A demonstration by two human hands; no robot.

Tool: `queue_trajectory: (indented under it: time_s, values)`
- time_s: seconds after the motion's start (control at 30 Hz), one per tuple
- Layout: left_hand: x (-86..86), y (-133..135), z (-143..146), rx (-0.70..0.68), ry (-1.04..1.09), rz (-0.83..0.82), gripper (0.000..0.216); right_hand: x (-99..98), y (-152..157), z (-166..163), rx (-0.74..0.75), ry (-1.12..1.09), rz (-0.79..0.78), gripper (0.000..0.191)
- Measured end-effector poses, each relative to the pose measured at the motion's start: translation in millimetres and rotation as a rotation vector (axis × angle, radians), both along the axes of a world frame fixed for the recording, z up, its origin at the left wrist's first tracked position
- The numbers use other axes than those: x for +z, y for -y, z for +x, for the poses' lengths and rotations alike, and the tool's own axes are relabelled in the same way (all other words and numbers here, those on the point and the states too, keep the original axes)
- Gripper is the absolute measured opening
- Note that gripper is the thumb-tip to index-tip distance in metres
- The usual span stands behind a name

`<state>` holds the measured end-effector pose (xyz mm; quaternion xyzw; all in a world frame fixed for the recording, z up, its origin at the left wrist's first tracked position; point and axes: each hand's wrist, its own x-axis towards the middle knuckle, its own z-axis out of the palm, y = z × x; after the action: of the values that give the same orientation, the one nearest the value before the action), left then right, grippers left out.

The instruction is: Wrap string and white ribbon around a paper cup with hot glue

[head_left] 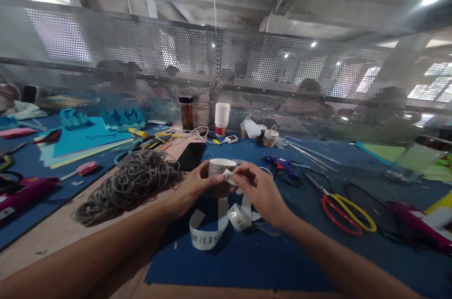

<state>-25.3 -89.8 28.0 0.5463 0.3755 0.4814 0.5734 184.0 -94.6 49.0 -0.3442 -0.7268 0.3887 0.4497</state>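
My left hand (201,181) is wrapped round a small paper cup (219,189) whose side is covered in grey; its white rim faces up. Between the thumb and fingers of my right hand (259,190) is the end of a white printed ribbon (229,175), held against the cup's side, close to my left thumb. Below the cup the ribbon hangs in loops onto the blue mat (247,261), with black capital letters on it. Part of the cup lies hidden behind my fingers.
Grey cord (130,183) lies heaped at left. Scissors (346,214) and a blue glue gun (282,165) lie at right. Behind stand stacked paper cups (222,119), a dark jar (186,113) and small finished cups (270,136). A perforated metal screen (197,63) closes the far side.
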Motion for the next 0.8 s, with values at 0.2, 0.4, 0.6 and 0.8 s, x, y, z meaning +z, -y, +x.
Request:
queue_trajectory:
  time_s: [0.2, 0.4, 0.6, 0.8]
  values:
    - [1.6, 2.3, 1.0, -0.036, 0.026, -0.029, 0.055, -4.0, 0.7, 3.0, 0.019, -0.105, 0.000, 0.017]
    - [2.7, 4.0, 2.7, -0.058, 0.028, -0.094, 0.051, -3.5, 1.1, 5.3, -0.049, -0.067, 0.090, 0.012]
    - [0.8, 6.3, 2.9, -0.085, 0.077, -0.139, 0.043, -3.3, 4.6, 4.7, -0.011, -0.087, 0.136, 0.010]
    - [-4.1, 6.7, 3.6, -0.067, 0.032, -0.135, 0.039, -3.5, 7.0, 3.6, -0.027, -0.033, 0.187, 0.009]
